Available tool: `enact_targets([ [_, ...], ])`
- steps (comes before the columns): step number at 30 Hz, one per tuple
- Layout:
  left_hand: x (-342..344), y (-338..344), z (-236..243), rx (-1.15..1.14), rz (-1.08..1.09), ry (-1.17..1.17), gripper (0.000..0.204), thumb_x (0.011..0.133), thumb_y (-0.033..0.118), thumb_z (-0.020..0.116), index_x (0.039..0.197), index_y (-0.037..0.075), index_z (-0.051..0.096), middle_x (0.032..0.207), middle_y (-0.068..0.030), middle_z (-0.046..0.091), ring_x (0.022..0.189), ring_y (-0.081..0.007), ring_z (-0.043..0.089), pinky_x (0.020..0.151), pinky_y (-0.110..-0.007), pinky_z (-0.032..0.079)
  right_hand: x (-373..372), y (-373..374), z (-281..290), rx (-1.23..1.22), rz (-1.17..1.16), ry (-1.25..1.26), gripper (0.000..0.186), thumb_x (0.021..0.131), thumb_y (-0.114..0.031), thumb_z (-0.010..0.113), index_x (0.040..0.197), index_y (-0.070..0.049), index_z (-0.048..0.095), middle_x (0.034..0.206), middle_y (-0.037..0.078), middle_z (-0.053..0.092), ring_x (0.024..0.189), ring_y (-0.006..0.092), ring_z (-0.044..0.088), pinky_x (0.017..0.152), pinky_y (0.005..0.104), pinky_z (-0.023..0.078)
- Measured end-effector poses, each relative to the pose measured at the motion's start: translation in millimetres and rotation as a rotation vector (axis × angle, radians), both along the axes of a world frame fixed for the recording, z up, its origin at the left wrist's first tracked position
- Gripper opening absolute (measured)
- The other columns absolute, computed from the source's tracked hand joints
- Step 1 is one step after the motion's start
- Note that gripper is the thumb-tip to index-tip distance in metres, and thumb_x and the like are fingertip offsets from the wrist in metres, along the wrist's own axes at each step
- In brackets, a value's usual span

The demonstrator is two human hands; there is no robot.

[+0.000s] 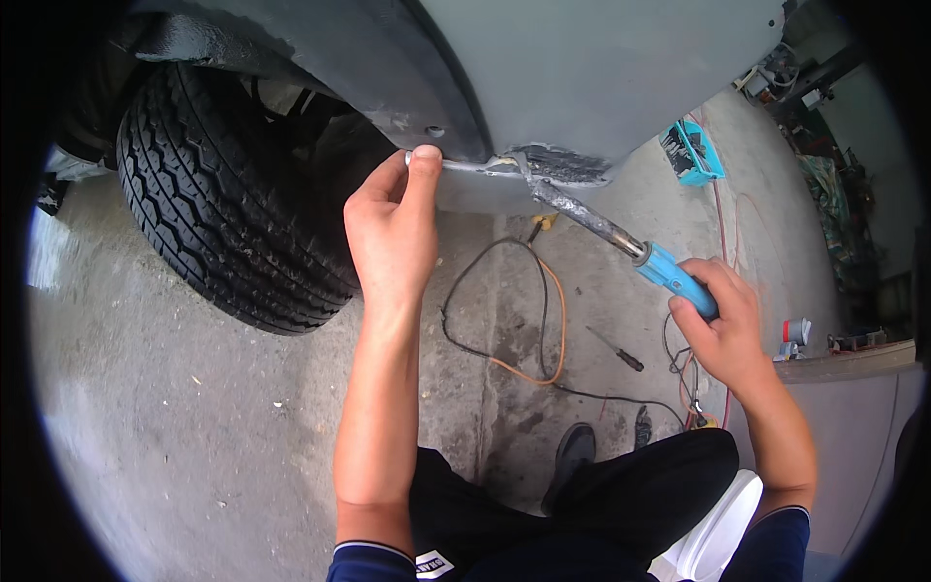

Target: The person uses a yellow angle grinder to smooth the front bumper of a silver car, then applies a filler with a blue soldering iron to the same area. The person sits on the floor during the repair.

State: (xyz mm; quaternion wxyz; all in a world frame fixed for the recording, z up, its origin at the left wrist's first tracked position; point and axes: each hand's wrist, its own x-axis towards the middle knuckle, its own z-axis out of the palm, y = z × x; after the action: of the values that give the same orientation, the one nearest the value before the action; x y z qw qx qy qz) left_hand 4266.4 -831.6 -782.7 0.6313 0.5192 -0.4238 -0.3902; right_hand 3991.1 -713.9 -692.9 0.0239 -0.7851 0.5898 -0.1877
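Observation:
My left hand [391, 229] grips the lower edge of a grey vehicle panel [621, 68], its thumb and fingers pinching a pale, narrow rim beside the dark trim strip [456, 97]. My right hand [716, 312] holds the blue handle of a soldering iron [672, 274], whose sooty metal barrel angles up and left. Its tip meets a rough, scuffed patch [562, 163] on the panel's bottom edge, just right of my left thumb. A black tire [218, 199] stands to the left of my left hand.
Looped black and orange cables [562, 330] and a screwdriver [626, 357] lie on the concrete floor [242, 407]. A turquoise caddy [693, 153] sits at back right, near hoses. My knees and shoe are below, beside a white rounded object [716, 519]. A grey panel [834, 436] stands at right.

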Motion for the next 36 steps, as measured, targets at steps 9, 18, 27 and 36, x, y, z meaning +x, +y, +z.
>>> enact_targets([
  [9,0.0,1.0,0.9,-0.001,-0.013,-0.020,0.042,0.095,0.034,0.063,0.099,-0.007,0.068,0.072,0.0012,0.059,0.070,-0.0057,0.046,0.065,-0.022,0.040,16.8,12.7,-23.7,-0.118,-0.014,-0.040,0.030,0.082,-0.006,0.068,0.112,-0.001,0.064,0.082,0.011,0.054,0.058,0.0211,0.055,0.052,0.0322,0.045],
  [18,-2.5,-3.7,-7.5,-0.030,0.024,-0.005,0.043,0.095,0.035,0.065,0.100,-0.007,0.069,0.066,0.0050,0.050,0.064,-0.0050,0.039,0.058,-0.022,0.033,17.8,17.7,-27.3,-0.088,-0.059,-0.027,0.033,0.082,-0.007,0.069,0.114,-0.002,0.064,0.080,0.010,0.056,0.054,0.0255,0.056,0.049,0.0348,0.045],
  [27,-1.0,-1.6,-5.1,0.010,0.016,0.001,0.042,0.095,0.034,0.066,0.101,-0.008,0.069,0.065,0.0057,0.048,0.062,-0.0042,0.037,0.056,-0.022,0.032,23.0,20.2,-25.9,-0.042,-0.071,-0.024,0.034,0.084,-0.009,0.069,0.117,-0.003,0.063,0.079,0.011,0.057,0.055,0.0287,0.057,0.049,0.0363,0.045],
  [36,-0.3,-1.3,-4.6,0.004,0.017,-0.009,0.042,0.095,0.034,0.066,0.101,-0.008,0.069,0.063,0.0062,0.047,0.061,-0.0041,0.036,0.054,-0.022,0.030,22.5,22.1,-34.2,0.001,-0.080,-0.072,0.034,0.085,-0.010,0.068,0.117,-0.001,0.062,0.079,0.013,0.057,0.054,0.0274,0.057,0.049,0.0357,0.045],
])
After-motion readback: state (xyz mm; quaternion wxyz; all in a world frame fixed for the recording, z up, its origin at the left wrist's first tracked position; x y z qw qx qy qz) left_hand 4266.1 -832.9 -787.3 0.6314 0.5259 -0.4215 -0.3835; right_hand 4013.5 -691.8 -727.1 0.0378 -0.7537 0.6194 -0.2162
